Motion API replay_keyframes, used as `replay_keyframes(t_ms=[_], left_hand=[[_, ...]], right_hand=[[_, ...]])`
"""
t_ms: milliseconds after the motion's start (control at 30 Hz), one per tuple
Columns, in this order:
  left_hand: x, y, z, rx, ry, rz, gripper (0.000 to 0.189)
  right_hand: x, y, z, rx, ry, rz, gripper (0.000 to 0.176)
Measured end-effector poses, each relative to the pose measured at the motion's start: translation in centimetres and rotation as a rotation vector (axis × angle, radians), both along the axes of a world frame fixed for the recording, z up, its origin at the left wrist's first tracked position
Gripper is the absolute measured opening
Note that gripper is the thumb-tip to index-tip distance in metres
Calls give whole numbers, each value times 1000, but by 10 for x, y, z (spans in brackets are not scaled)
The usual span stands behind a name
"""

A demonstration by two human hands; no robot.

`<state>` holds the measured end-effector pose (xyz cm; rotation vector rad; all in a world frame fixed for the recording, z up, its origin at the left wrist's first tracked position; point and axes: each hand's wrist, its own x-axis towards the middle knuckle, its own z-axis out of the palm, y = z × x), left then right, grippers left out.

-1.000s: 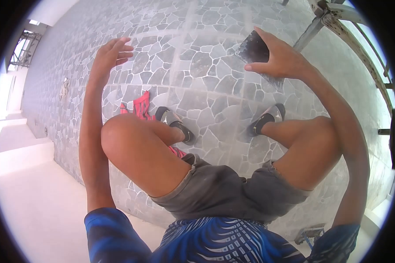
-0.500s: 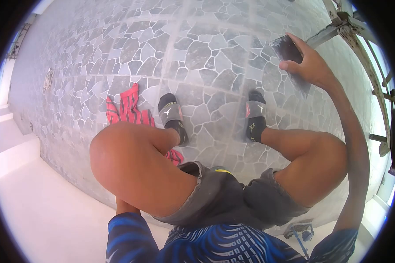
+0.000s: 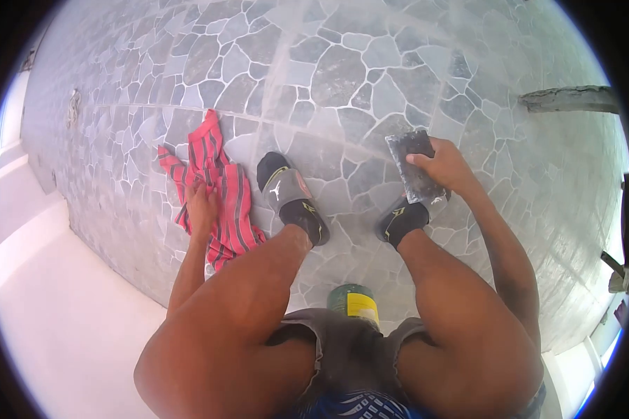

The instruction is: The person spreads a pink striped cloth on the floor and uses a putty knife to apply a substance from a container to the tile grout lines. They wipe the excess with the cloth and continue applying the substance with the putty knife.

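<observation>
A pink cloth with dark stripes (image 3: 236, 202) lies crumpled on the stone-patterned floor to the left of my feet. My left hand (image 3: 201, 204) is on the cloth, its fingers bent and pressed into the fabric. On the other side, my right hand (image 3: 444, 165) grips a dark, flat rectangular tool (image 3: 414, 178) with pale smears along its edges. Thumb on top, it holds the tool just above my right foot, and the foot is partly hidden behind it.
A green container with a yellow label (image 3: 360, 304) stands between my legs. Wooden pieces (image 3: 569, 99) reach in at the right edge. A pale step or ledge (image 3: 91, 293) runs along the lower left. My slippered feet rest on the floor.
My left hand has come out from behind my leg onto the cloth. The right hand has brought the tool inward, nearer my right foot. More of the cloth and the green container now show.
</observation>
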<state>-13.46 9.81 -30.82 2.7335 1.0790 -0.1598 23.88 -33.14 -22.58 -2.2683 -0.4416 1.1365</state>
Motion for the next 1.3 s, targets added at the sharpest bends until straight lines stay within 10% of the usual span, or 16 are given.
replay_keyframes(t_ms=[267, 400, 500, 733, 1000, 1300], left_hand=[[178, -70, 12, -136, -398, -486, 22], [224, -141, -17, -210, -281, -811, 44], [227, -141, -21, -205, -238, -914, 58], [203, -23, -46, 65, -239, -367, 57], [211, -142, -19, -165, -135, -1056, 59], [198, 5, -54, 89, -216, -300, 61]], right_hand=[[-11, 30, -30, 3, 152, -231, 42], [-15, 32, -19, -21, 47, -221, 47], [-18, 29, -22, -35, 17, -229, 45], [-18, 18, -27, -84, -17, -274, 39], [-50, 26, -66, -61, -136, -227, 45], [-29, -2, -64, -137, -238, -328, 47]])
